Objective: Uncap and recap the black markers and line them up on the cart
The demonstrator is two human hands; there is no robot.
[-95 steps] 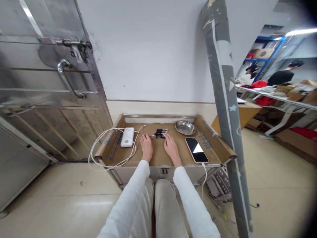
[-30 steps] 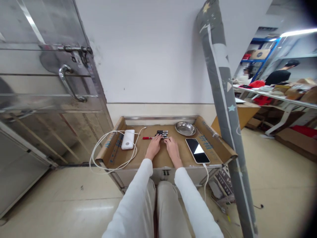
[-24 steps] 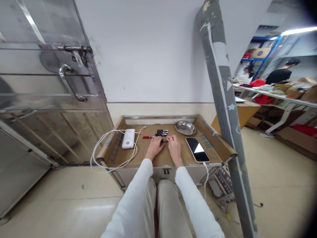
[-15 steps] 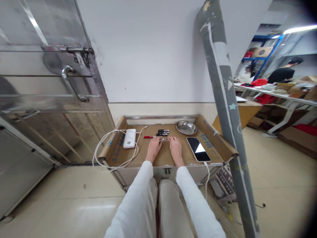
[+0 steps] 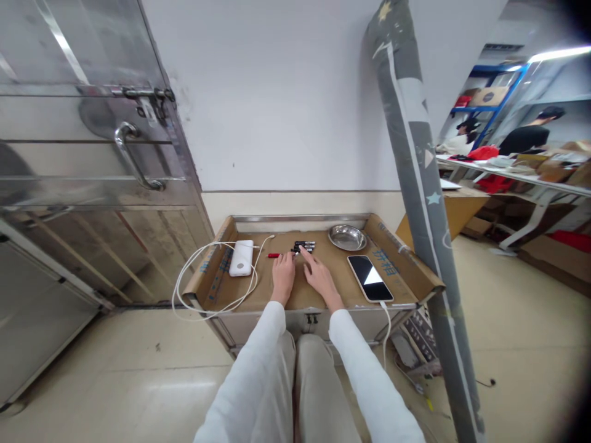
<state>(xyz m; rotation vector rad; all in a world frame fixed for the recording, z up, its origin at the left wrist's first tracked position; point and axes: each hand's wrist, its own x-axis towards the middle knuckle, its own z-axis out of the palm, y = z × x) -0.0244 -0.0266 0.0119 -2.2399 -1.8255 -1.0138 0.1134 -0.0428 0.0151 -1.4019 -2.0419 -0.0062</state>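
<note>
On the brown cardboard-covered tabletop (image 5: pixel 258 295), my left hand (image 5: pixel 283 274) rests with its fingers closed together. A small pen (image 5: pixel 296 253) end pokes out beside its fingertips, the rest covered by the hand. Just beyond those fingers lies a red pen (image 5: pixel 273 255), partly hidden. My right hand (image 5: pixel 320 277) is open, its index finger stretched forward to the near side of a row of several black pens (image 5: pixel 305 245). Whether that fingertip touches a pen, I cannot tell.
A white power bank (image 5: pixel 241 258) with a looped white cable (image 5: pixel 184 271) sits left. At right are a steel dish (image 5: pixel 348 237) and a phone (image 5: pixel 370 278) on a cable. A tall wrapped roll (image 5: pixel 429 184) leans beside the table. Two people work in the background.
Both hands have shifted forward, toward the black pens. My right hand has come off the small pen that lay between both hands and now stretches its index finger out to the row.
</note>
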